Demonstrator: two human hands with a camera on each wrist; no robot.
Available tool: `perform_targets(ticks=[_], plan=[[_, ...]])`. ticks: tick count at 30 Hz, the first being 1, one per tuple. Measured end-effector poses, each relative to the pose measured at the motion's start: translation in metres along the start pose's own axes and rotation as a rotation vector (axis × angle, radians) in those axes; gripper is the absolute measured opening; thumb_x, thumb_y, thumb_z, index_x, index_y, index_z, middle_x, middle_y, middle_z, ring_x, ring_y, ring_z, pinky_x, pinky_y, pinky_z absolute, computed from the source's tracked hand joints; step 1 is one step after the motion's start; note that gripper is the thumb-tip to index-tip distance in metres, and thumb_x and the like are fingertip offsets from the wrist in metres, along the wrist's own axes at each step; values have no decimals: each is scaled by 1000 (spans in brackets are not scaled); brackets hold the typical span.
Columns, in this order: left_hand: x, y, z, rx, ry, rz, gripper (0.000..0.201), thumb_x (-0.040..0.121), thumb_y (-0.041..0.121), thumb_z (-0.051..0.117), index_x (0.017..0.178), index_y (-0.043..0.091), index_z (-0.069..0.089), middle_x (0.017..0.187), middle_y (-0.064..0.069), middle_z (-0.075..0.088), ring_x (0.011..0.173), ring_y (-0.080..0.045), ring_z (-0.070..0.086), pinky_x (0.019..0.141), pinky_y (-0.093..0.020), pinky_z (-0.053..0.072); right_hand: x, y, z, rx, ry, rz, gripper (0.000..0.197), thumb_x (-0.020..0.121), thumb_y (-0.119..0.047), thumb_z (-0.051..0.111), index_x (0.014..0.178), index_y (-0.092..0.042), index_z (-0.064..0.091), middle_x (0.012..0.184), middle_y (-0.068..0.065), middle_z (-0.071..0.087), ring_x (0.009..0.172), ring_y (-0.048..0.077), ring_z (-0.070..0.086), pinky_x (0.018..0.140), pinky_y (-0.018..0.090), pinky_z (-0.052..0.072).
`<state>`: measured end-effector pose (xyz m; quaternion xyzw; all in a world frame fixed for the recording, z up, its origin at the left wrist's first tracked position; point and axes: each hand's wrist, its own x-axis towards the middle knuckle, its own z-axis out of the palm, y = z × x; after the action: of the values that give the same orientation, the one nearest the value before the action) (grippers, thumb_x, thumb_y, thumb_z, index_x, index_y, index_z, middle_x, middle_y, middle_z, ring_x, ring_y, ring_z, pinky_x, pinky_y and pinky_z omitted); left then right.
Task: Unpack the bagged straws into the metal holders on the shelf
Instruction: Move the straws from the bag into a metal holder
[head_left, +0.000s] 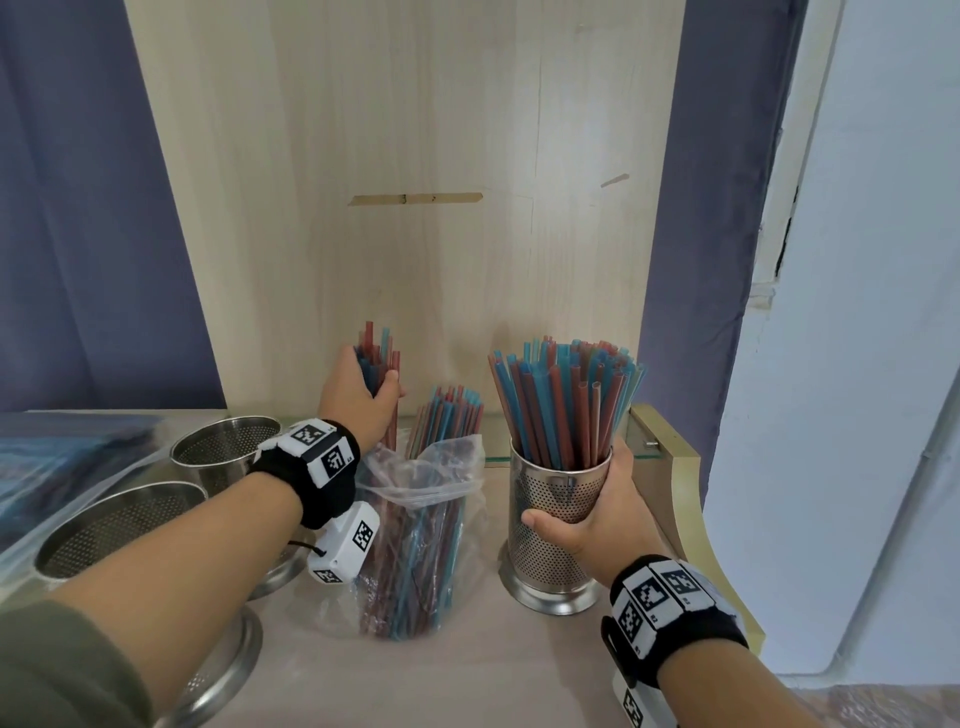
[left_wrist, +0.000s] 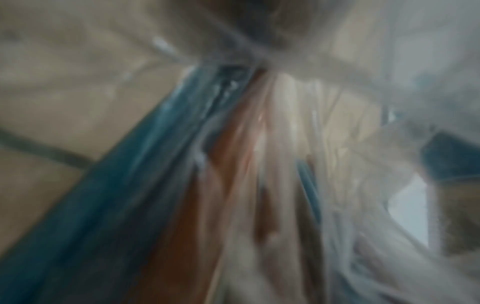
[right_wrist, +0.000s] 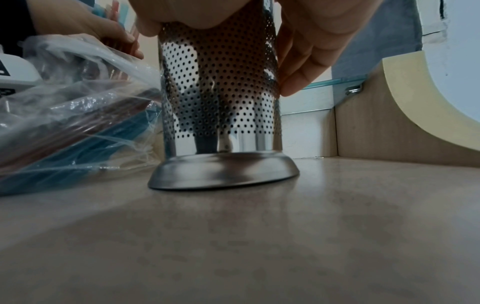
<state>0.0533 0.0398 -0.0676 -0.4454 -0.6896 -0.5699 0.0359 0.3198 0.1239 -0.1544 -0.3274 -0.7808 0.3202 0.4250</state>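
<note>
We are gripping a small bunch of straws (head_left: 378, 364) in our left hand (head_left: 358, 395), fingers curled round it, its lower ends reaching into the open plastic bag (head_left: 415, 525) on the shelf (head_left: 519, 675). Our right hand (head_left: 597, 512) is wrapping round the perforated holder (head_left: 553, 525), which is standing just right of the bag and already bristling with straws. Two more holders (head_left: 228, 447) are standing at the left. We are judging the straws light, smooth and easily crushed: gather them mid-length, firmly but gently. The bag is looking limp and slippery, offering no support.
</note>
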Motion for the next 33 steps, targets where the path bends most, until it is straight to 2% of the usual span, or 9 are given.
perform_targets(ticks=[2, 4, 8, 10, 14, 21, 26, 30, 33], plan=[[-7, 2, -1, -25, 36, 23, 18, 95, 17, 55, 107, 14, 41, 90, -3, 68, 79, -7, 67, 69, -23, 53, 0, -1, 0, 6, 2, 1, 111, 56, -40, 92, 141, -27, 23, 113, -36, 42, 109, 2, 49, 93, 18, 39], [-13, 1, -2, -39, 81, 18, 31, 92, 18, 59, 116, 12, 40, 99, -6, 66, 84, -17, 66, 77, -33, 56, 0, -2, 1, 14, 1, 4, 112, 56, -40, 93, 142, -26, 22, 115, -31, 44, 111, 2, 49, 95, 19, 39], [-30, 0, -2, -87, 122, -32, 64, 89, 17, 65, 142, 13, 30, 109, 5, 57, 92, -11, 58, 85, -25, 46, -1, -3, 0, 29, -1, 11, 113, 56, -39, 93, 142, -27, 21, 118, -26, 46, 112, 4, 49, 96, 20, 39], [-34, -6, -1, -66, 106, -35, 53, 88, 18, 67, 133, 12, 40, 99, 5, 59, 84, -7, 60, 81, -26, 50, -1, -3, 0, 28, 0, 14, 114, 56, -40, 93, 143, -26, 20, 120, -22, 47, 112, 5, 50, 96, 21, 39], [-36, -10, -2, 15, 97, -46, 18, 89, 28, 66, 90, 15, 55, 76, -3, 57, 69, -18, 58, 59, -27, 49, -2, -3, -1, 18, -1, 14, 114, 56, -39, 93, 143, -28, 19, 114, -33, 42, 109, 3, 49, 94, 19, 38], [-7, 9, -15, -130, 115, -73, 13, 92, 26, 61, 88, 14, 58, 69, -2, 65, 65, -18, 64, 67, -32, 53, -1, -5, -1, 15, -6, 19, 113, 56, -39, 93, 142, -28, 20, 114, -28, 43, 110, 4, 48, 94, 20, 38], [12, 29, -32, -207, 147, 0, 20, 95, 23, 58, 89, 4, 61, 68, -2, 66, 58, -6, 63, 63, -25, 51, -1, -5, -1, 15, -2, 14, 111, 56, -36, 93, 141, -29, 22, 112, -37, 39, 109, 3, 49, 94, 20, 39], [21, 55, -49, -263, 211, 72, 17, 96, 23, 55, 84, 10, 55, 67, -2, 62, 60, -13, 61, 63, -26, 54, -2, -5, -1, 18, -1, 18, 112, 56, -36, 93, 142, -29, 21, 113, -31, 43, 109, 3, 49, 93, 20, 39], [24, 77, -59, -309, 277, 141, 17, 98, 20, 52, 88, 7, 52, 65, -4, 57, 49, -4, 55, 53, -18, 49, -2, -6, -1, 15, -2, 31, 114, 56, -37, 93, 143, -29, 20, 116, -24, 45, 108, 4, 49, 93, 20, 39]])
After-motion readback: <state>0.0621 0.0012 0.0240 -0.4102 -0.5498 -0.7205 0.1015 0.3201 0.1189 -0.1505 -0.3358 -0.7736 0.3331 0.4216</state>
